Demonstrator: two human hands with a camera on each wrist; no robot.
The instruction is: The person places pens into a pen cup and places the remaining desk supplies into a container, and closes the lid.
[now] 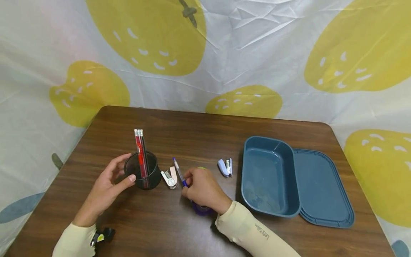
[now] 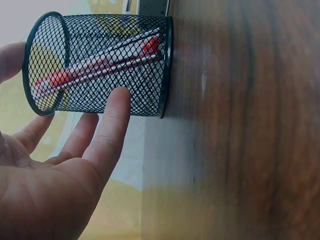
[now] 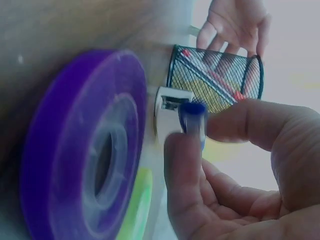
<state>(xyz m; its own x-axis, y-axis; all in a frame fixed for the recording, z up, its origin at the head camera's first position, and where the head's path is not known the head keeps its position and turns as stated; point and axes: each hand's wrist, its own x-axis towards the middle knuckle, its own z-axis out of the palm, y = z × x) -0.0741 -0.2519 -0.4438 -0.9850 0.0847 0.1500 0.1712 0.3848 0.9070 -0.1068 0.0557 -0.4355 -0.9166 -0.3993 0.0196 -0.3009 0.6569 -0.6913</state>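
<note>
My left hand point(image 1: 104, 185) holds a black mesh pen cup point(image 2: 115, 95) at its side, with the thumb at the near rim and the fingers round the left. The cup stands upright on the table, and several red and black pencils point(image 1: 140, 153) lean in it. Between thumb and fingertips, my right hand point(image 1: 205, 187) pinches a clear pen with blue ends point(image 1: 179, 172). A white stapler point(image 1: 170, 177) sits between cup and pen. Partly hidden under the right hand is a purple tape roll point(image 3: 55, 160). A light green thing point(image 3: 137, 200) shows behind that roll.
A small light blue stapler point(image 1: 226, 167) lies right of the right hand. Farther right stands an uncovered blue box point(image 1: 269, 178), with its blue lid point(image 1: 324, 189) lying beside it. The brown wooden table point(image 1: 192, 135) backs onto a lemon-patterned cloth point(image 1: 240, 53).
</note>
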